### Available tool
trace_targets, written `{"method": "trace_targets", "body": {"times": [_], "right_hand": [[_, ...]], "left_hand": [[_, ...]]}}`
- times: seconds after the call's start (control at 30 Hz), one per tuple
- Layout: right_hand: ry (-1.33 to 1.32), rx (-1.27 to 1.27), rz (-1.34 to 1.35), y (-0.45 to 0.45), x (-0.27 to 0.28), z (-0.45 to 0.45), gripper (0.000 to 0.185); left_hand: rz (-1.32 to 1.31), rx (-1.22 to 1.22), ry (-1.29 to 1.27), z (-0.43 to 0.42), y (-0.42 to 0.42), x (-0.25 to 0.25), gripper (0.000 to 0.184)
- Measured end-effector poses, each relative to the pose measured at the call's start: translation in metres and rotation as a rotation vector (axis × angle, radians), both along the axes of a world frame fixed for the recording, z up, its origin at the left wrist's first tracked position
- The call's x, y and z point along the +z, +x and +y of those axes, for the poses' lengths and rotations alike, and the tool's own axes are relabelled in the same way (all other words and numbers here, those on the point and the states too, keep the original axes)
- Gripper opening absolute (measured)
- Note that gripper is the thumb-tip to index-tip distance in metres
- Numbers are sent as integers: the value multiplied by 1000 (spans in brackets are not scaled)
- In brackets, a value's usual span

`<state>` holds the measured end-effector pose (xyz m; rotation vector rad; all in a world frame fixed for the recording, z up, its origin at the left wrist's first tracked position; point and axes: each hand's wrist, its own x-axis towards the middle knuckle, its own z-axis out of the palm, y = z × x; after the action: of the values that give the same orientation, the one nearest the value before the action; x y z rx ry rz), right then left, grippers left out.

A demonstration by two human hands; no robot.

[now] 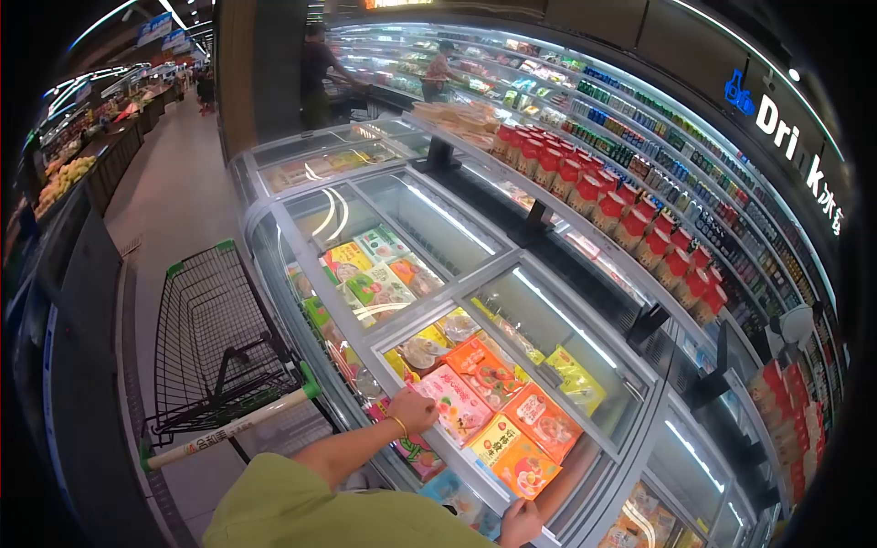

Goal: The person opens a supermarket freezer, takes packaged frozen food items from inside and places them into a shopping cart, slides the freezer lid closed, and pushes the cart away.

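My left hand (414, 411), with a thin yellow band at the wrist, has its fingers curled at the front frame of a chest freezer's sliding glass lid (457, 464). Lower down on the same frame, my right hand (522, 523) is closed at the edge, its fingers partly hidden. Boxed frozen foods lie beneath the lid: a pink box (454, 402), a red-orange box (485, 370), another orange box (543, 422) and a yellow-orange box (513, 455). A yellow packet (574, 379) lies farther back.
An unloaded shopping cart (215, 338) stands left of the freezer, its handle (228, 427) toward me. Red-lidded jars (603, 196) line a shelf above the freezer. Behind are drink shelves (630, 119) and a person (438, 71). An aisle (178, 173) runs along the left.
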<state>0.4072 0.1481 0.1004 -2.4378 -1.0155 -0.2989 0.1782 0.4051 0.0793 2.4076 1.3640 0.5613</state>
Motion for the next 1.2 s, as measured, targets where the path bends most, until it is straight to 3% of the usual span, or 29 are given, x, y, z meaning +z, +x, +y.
{"method": "trace_targets", "body": {"times": [0.13,0.2,0.27,0.4,0.43,0.57,0.63,0.73,0.83,0.9,1.07,1.13,1.2], "right_hand": [[37,81,-80,0,-2,-3,30],[28,35,-41,1,-9,-3,26],[20,-13,-5,3,-16,-1,23],[-5,-16,27,6,-22,-3,24],[-10,-17,35,6,-22,-2,24],[1,16,60,-1,-2,-1,25],[-18,7,64,0,-1,-2,25],[-4,-5,64,0,-3,-2,25],[40,-37,100,-2,-5,-2,26],[43,-18,64,4,-18,-2,25],[41,-5,61,6,-9,-7,26],[48,-9,44,7,-12,-8,26],[56,16,66,8,-15,-6,24]], "left_hand": [[-65,24,-78,5,6,9,26],[-701,84,-555,13,22,22,24],[-942,-33,-644,12,43,64,20],[-1313,-459,-405,-43,52,245,10],[-1276,-591,-352,-65,35,287,10],[-1621,-1469,58,-116,0,380,14],[-1598,-1693,270,-119,6,372,12],[-1780,-1559,103,-159,12,381,14],[-1727,-1620,184,-159,16,387,10],[-1698,-1612,89,-167,17,386,8],[-1613,-1748,-361,-183,29,383,10],[-1650,-1735,-892,-198,26,365,16],[-1629,-1708,-1045,-204,20,363,18]]}}
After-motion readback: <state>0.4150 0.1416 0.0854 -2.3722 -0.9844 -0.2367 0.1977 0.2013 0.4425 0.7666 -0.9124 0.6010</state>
